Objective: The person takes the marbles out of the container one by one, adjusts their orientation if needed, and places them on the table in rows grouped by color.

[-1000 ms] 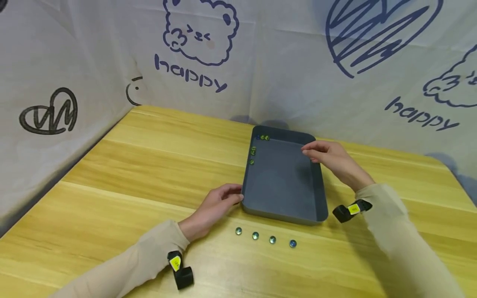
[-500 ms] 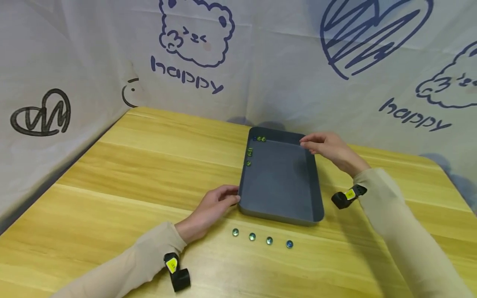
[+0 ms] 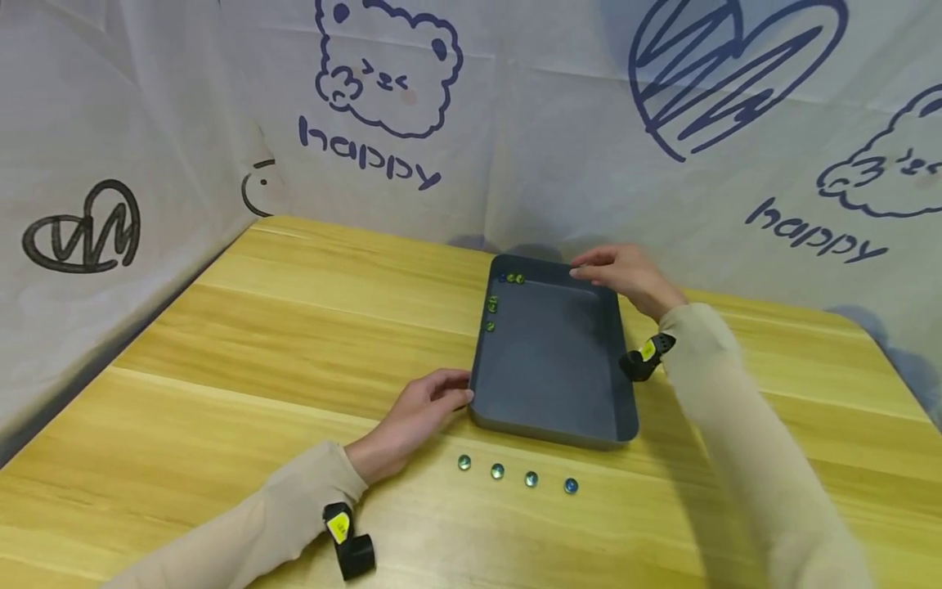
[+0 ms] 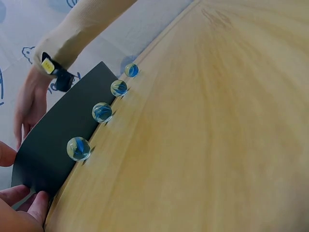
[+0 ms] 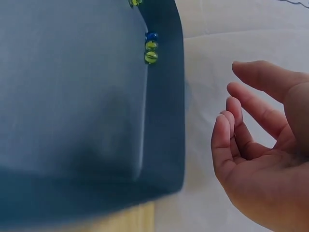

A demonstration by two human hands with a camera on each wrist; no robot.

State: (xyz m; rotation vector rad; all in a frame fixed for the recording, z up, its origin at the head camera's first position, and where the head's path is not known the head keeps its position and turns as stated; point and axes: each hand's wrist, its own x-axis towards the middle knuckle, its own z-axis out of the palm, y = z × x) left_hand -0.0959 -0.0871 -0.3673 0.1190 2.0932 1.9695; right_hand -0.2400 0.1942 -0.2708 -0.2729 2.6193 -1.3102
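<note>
A dark grey rectangular tray [image 3: 552, 368] lies on the wooden table. Against its left front side rest the fingers and thumb of my left hand [image 3: 415, 413]; the left wrist view shows these fingertips [image 4: 38, 208] touching the outer wall. Over the back right part of the rim hovers my right hand [image 3: 621, 274], its fingers loosely bent. In the right wrist view, thumb and fingers stand apart with nothing between them. Inside the tray, a blue marble [image 5: 152, 36] and two yellow-green marbles [image 5: 151, 51] line the back wall. More green marbles [image 3: 492, 305] sit along the left wall.
In front of the tray, several clear marbles with blue swirls [image 4: 78, 149] form a spaced row on the table [image 3: 294, 327]. White cloth [image 3: 545, 147] with drawings hangs behind and to the left. Each wrist wears a black camera [image 3: 349, 544].
My right hand has moved left and away from me, from the tray's right side to its back rim. The left hand stays at the tray. The marbles have not moved.
</note>
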